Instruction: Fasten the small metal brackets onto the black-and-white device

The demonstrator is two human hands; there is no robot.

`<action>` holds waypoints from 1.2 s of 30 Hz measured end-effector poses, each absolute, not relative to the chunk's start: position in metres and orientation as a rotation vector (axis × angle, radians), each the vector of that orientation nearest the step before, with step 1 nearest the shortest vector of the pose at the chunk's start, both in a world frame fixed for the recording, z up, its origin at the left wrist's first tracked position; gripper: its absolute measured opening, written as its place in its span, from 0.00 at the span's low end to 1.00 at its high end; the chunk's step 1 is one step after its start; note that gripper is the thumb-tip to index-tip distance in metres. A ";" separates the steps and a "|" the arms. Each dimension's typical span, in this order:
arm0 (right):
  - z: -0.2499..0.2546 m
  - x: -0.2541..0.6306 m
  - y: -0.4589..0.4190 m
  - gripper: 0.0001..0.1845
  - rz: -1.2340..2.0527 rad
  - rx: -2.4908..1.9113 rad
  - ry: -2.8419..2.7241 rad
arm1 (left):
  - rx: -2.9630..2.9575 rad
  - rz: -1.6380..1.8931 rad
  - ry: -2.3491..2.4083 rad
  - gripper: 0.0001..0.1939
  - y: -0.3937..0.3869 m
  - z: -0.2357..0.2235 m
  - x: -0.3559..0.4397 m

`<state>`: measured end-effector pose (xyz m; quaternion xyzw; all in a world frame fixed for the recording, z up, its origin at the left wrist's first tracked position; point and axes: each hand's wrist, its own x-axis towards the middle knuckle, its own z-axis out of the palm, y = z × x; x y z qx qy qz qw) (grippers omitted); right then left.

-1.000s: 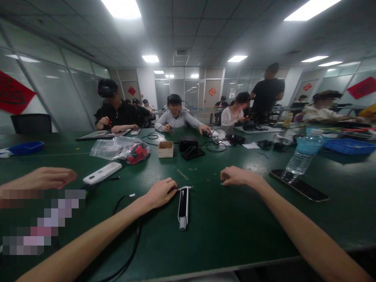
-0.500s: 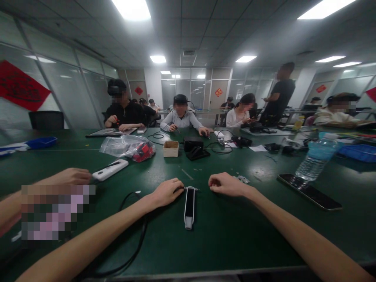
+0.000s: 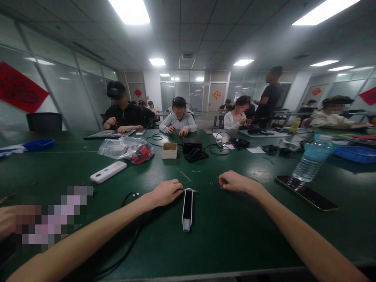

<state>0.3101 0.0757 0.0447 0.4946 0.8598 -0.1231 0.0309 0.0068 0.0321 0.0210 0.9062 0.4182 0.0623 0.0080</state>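
A slim device [image 3: 188,209] with a white frame, black face and grey end lies on the green table in front of me. A thin metal piece [image 3: 194,191] crosses its far end. My left hand [image 3: 166,194] rests left of the device, palm down, with its fingers together and their tips at the left end of that crosspiece. To the right, apart from the device, my right hand [image 3: 235,182] is curled with thumb and fingers pinched. A tiny dark speck shows at its fingertips, too small to name.
A co-worker's hand [image 3: 10,219] is at the far left, near a white oblong device [image 3: 108,172]. Beyond are a plastic bag [image 3: 117,147], a small box [image 3: 169,151] and a black stand [image 3: 196,154]. A phone [image 3: 305,192] and water bottle [image 3: 311,160] stand right. A black cable [image 3: 133,239] runs under my left forearm.
My right hand has moved right, away from the device, over some small pieces. My left hand stays put. The co-worker's hand on the left has drawn back from the white oblong device.
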 end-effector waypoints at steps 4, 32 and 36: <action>0.047 0.316 0.078 0.07 -0.382 1.582 2.632 | 2.877 0.084 1.280 0.12 0.035 0.027 0.010; 0.045 0.377 0.112 0.15 -0.315 1.953 2.290 | 2.733 -0.329 1.143 0.09 0.059 0.057 0.030; 0.044 0.375 0.111 0.09 -0.352 1.934 2.299 | 2.591 -0.518 1.112 0.08 0.073 0.067 0.041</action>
